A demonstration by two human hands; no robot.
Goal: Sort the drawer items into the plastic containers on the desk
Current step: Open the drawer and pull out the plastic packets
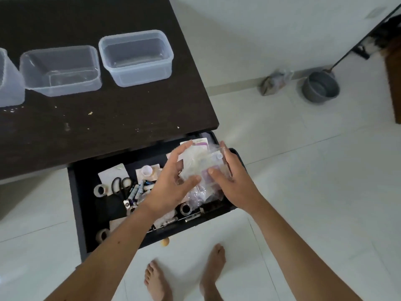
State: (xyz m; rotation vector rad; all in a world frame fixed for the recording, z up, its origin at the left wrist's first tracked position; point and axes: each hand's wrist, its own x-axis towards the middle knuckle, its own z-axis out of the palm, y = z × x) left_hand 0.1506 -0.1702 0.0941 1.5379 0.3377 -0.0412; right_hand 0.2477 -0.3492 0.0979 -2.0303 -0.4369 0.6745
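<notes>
Standing barefoot on pale floor tiles (303, 170), we face a dark desk (108, 127) bearing clear plastic containers (136, 58), all empty. Its drawer (74, 192) is pulled open below, cluttered with scissors (120, 184), tape rolls (99, 190) and batteries (135, 192). Over it our left hand (171, 181) and right hand (230, 177) together clasp a bundle of clear plastic packets (199, 166). A grey bucket (320, 88) sits by the wall.
</notes>
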